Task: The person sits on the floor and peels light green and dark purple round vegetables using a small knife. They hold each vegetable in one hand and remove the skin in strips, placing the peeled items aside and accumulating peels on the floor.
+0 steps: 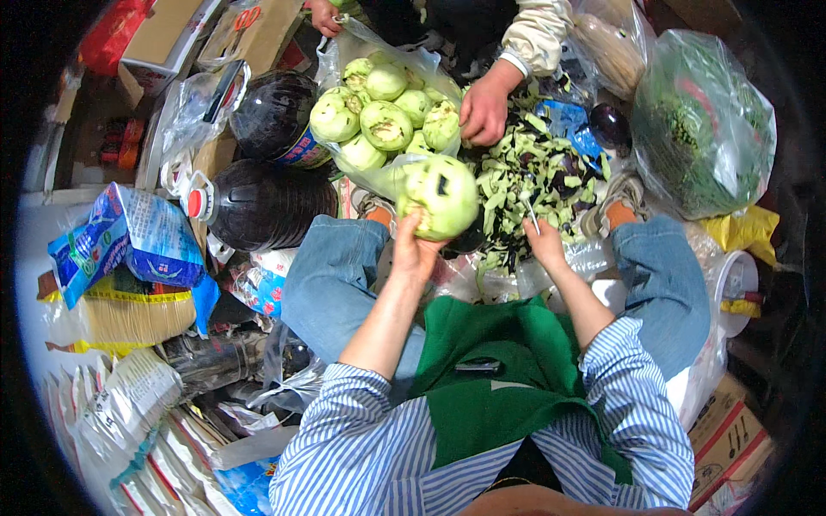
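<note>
My left hand (416,248) holds up a peeled, pale green round eggplant (439,197) with a dark patch of skin left on it. In my right hand (545,242) is a small metal tool (533,213), a peeler or knife, its tip over the peelings; its exact kind cannot be told. Beyond the held eggplant, a clear plastic bag (423,61) is full of peeled eggplants (386,125). Green and dark peelings (510,174) are heaped between my feet. Another person's hand (484,106) rests between bag and heap; that person's other hand (324,18) grips the bag's rim.
Two large bottles of dark liquid (274,203) stand and lie at the left, near a blue package (135,235). A bag of greens (703,129) sits at the right, with an unpeeled dark eggplant (608,124) beside it. A white tub (737,290) and cardboard box (729,438) are lower right.
</note>
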Demonstrator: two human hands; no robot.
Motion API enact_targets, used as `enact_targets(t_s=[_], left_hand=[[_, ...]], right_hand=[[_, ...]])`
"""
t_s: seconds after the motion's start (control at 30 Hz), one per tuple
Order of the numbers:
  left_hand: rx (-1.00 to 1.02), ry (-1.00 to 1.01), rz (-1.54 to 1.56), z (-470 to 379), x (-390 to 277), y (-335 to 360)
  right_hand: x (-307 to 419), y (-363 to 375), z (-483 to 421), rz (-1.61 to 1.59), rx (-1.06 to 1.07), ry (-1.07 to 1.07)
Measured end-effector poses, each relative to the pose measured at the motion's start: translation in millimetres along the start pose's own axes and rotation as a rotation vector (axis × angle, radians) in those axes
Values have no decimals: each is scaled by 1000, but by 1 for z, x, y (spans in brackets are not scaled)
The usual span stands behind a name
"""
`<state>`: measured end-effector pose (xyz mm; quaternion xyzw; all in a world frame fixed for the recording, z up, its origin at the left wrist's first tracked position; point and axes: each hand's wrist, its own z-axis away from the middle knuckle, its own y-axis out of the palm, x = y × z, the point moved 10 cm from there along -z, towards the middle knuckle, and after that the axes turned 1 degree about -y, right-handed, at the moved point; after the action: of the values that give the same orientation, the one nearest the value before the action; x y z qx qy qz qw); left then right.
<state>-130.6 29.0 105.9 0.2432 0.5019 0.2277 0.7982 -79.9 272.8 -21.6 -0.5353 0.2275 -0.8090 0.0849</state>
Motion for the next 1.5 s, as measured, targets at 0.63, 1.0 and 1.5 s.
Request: enact_targets(t_s=[0.63, 1.0, 1.5], left_hand=[[-581, 36, 160, -124, -81, -114], [-546, 96, 124, -150, -113, -90], [-501, 102, 187, -202, -109, -54]], right_hand=[[-1, 19, 1, -475, -1, 121], [174, 3, -76, -359, -188, -226], [229, 107, -276, 398, -145, -363]])
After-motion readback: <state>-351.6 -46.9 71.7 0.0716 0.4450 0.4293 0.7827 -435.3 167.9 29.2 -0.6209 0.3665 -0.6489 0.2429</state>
